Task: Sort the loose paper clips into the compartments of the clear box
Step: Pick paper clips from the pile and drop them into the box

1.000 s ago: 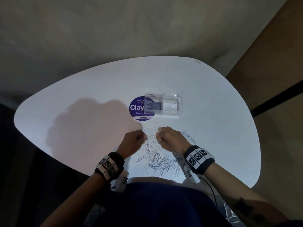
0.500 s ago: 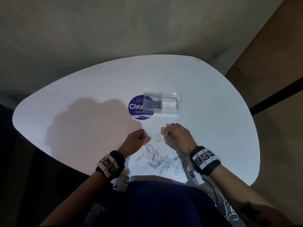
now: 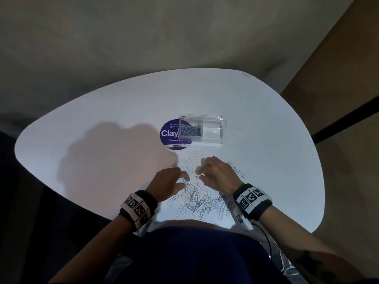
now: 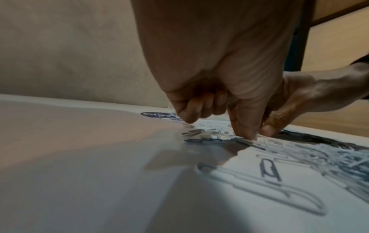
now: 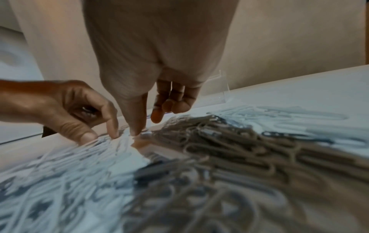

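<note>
Head view: white worktop (image 3: 266, 140), clear box (image 3: 203, 131) centre frame, just above both hands. Box sits partly over a round purple sticker (image 3: 170, 134). Left compartment (image 3: 189, 131) holds a clump of dark clips; right compartment (image 3: 213, 131) looks empty, though glare makes that hard to confirm.

Loose clips (image 3: 196, 199) spread in a heap at lower centre, between the wrists and up under the fingertips; a few strays lie nearer the box and off to the right. Mix of pale and dark clips, many overlapping.

Left hand (image 3: 168, 184): fingers curled down, tips on the heap's upper-left edge. In the left wrist view one finger (image 4: 244, 126) presses straight down on a clip; other fingers are tucked. Whether anything is actually pinched: can't tell.

Right hand (image 3: 215, 175): thumb down on the clips in the right wrist view, index and other fingers bent loosely above the pile, nothing visibly gripped. Reads as poking/separating, not carrying.

Step in hand, as I judge it: picking through the heap, singling out clips by kind. Task looks early-to-mid: one compartment stocked, most clips still on the worktop.

Next move calls for: sliding one clip free of its neighbours, pinching it by the edge, short lift up-frame to the box, dropping it in the matching compartment. Watch for clips hooked together coming up as a chain.
</note>
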Demonstrator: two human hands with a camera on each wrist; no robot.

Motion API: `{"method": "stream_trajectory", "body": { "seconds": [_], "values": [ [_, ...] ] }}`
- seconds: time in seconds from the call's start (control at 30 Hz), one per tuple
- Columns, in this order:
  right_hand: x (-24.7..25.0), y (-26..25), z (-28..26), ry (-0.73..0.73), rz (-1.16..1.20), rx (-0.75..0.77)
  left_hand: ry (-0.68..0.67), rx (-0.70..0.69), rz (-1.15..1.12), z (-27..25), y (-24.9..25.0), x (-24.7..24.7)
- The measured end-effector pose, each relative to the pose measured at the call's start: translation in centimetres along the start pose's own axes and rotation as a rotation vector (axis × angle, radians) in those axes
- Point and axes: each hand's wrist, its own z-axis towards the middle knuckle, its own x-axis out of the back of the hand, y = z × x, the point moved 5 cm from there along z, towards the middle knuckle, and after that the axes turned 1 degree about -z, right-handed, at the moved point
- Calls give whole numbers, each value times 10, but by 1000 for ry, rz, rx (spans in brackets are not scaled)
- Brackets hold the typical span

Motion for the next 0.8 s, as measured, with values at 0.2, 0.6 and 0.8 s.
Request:
{"method": "stream_trajectory", "body": {
  "seconds": [0.2,0.6,0.8],
  "values": [
    [-10,-3,1,-60,-34,-65,-21,3,29,4,2,0],
    [-14,-4,7,-186,-19,-156,-48,369,-947,3,-5,11],
    [-15,-7,9,-244,-28,-138,-81,439,-1138,1,-2,11]
  ]
}}
